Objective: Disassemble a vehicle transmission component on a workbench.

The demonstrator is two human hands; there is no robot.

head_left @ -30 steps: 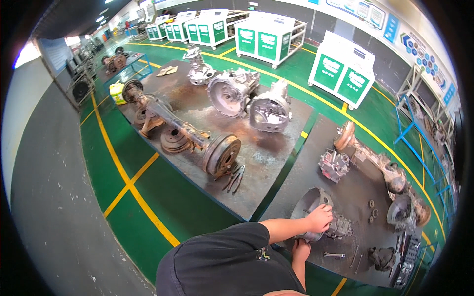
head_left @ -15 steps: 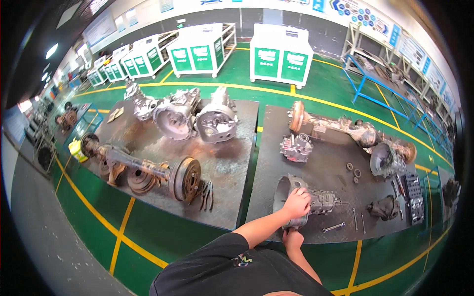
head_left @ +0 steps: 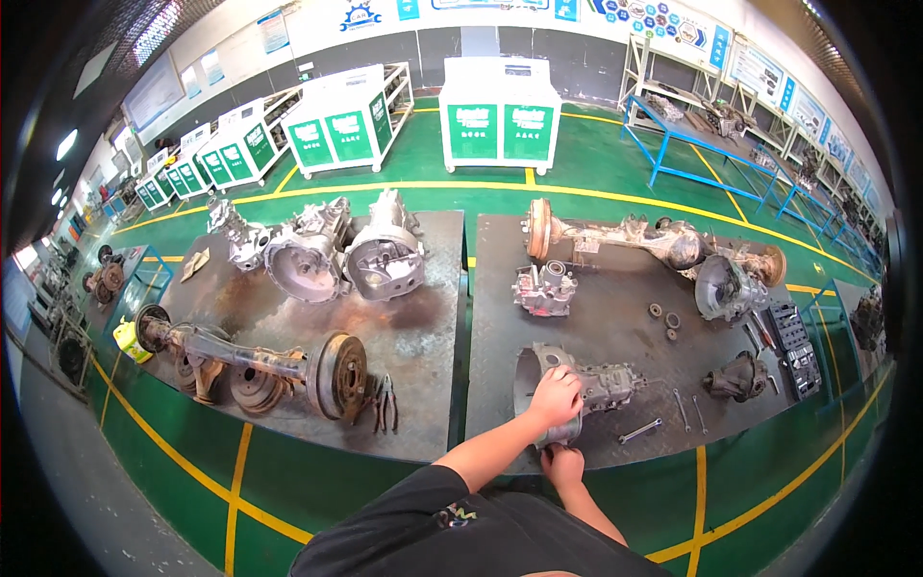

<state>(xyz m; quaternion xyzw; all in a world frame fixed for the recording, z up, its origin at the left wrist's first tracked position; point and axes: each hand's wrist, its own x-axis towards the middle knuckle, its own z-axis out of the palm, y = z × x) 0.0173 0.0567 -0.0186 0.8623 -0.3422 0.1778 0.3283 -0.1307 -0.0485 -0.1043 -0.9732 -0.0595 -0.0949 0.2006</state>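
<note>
Workbench farther left in view, both hands still at gearbox

We note grey gearbox housing; black shirt; green floor, yellow lines; white cabinet, green panels; rust-brown brake drum.

Brightly lit room. Glare bleached top of rightmost white-and-green cabinet and white wall above it. Ceiling lamps glowed far left of cabinet; ceiling around them fell dark. Pale sheen lay on workbench below and left of cabinet; floor further below was dimmer. Fisheye bowed yellow line just below cabinet, slanted poster to its right. Black vignette ringed view. Gearbox below cabinet looked fairly sharp; dark round part far left, murky.
</note>
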